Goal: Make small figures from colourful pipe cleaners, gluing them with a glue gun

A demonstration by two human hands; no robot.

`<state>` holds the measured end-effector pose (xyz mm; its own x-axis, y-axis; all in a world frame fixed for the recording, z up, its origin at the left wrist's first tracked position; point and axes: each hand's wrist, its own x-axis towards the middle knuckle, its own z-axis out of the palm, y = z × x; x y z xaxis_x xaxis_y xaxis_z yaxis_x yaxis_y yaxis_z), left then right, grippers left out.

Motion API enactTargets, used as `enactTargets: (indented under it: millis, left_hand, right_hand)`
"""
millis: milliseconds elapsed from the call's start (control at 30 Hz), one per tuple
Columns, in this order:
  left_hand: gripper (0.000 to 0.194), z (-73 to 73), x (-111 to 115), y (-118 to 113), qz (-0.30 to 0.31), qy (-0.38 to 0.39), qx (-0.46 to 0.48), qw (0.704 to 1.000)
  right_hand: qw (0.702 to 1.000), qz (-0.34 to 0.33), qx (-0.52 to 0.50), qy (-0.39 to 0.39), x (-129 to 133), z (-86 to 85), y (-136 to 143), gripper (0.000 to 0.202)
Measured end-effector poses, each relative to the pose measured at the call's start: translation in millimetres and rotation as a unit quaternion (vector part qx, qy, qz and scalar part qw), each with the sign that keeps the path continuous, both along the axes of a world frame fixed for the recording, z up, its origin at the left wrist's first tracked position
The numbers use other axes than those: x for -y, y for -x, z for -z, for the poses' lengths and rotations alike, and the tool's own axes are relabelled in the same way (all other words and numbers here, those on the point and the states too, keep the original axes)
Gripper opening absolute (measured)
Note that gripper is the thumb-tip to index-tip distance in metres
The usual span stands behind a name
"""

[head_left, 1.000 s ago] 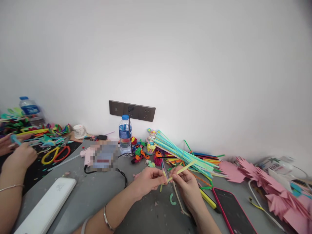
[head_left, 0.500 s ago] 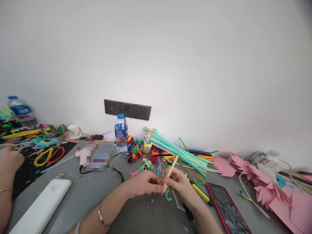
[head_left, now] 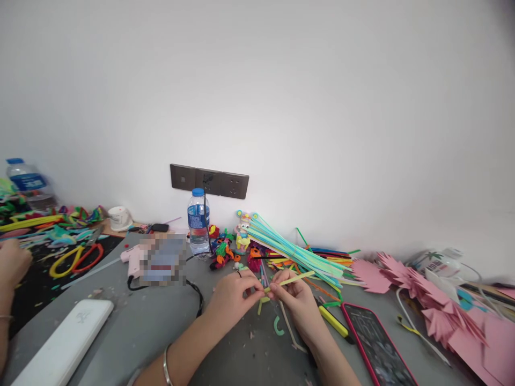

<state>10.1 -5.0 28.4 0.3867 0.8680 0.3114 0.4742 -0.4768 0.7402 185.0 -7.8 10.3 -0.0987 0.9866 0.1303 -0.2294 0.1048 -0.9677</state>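
Pinching one yellow strip (head_left: 300, 277) between them, the two hands meet above the grey bench (head_left: 225, 356); the left hand (head_left: 233, 295) has its grip closed on the strip's near end, thumb against forefinger; the right hand (head_left: 300, 305) grasps the strip beside it with thumb and fingers, and the free end slants up and to the right past the knuckles; a silver bracelet (head_left: 166, 367) circles the left wrist.

Below the fingers lie a green curved piece (head_left: 277, 326) and a bent beige stem (head_left: 286, 324), the latter running down beside the right hand; a yellow-handled tool (head_left: 333, 321) lies to the right of that hand, next to a phone (head_left: 380, 343) in a pink case; pink folded paper (head_left: 454, 321) spreads farther right.

Behind the hands are a bundle of pale blue and green stems (head_left: 298, 253), a small figure (head_left: 243, 233) with round ears, and an upright water bottle (head_left: 198, 225) near the wall (head_left: 322, 118); to the left are a pink tool (head_left: 135, 261) beside a pixelated object (head_left: 163, 261), a white slab (head_left: 66, 343), and scissors (head_left: 76, 261) with yellow and red handles; another person's hand (head_left: 15, 262) shows at the left edge, what it holds being impossible to tell.
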Motion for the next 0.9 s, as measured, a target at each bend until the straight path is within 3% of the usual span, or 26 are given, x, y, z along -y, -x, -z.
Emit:
enactTargets:
  millis: [267,633,767,900]
  left_hand:
    - [0.018,10.7,0,-1,-0.016,-0.129,-0.129,0.983]
    - [0.024,9.0,1,-2,-0.028,-0.167,-0.138,0.976]
    - [0.023,6.2,2,-1,-0.057,-0.152,-0.089,0.983]
    - [0.018,4.7,1,-4,-0.065,-0.039,0.058,0.995]
  right_hand:
    - [0.998,0.057,0.008,0.018,-1,3.4,8,0.035]
    - [0.993,0.087,-0.062,0.042,2,2.0,15,0.036]
    - [0.991,0.074,-0.091,0.057,2,1.2,16,0.037]
    - [0.989,0.065,-0.110,0.072,3,1.0,17,0.038]
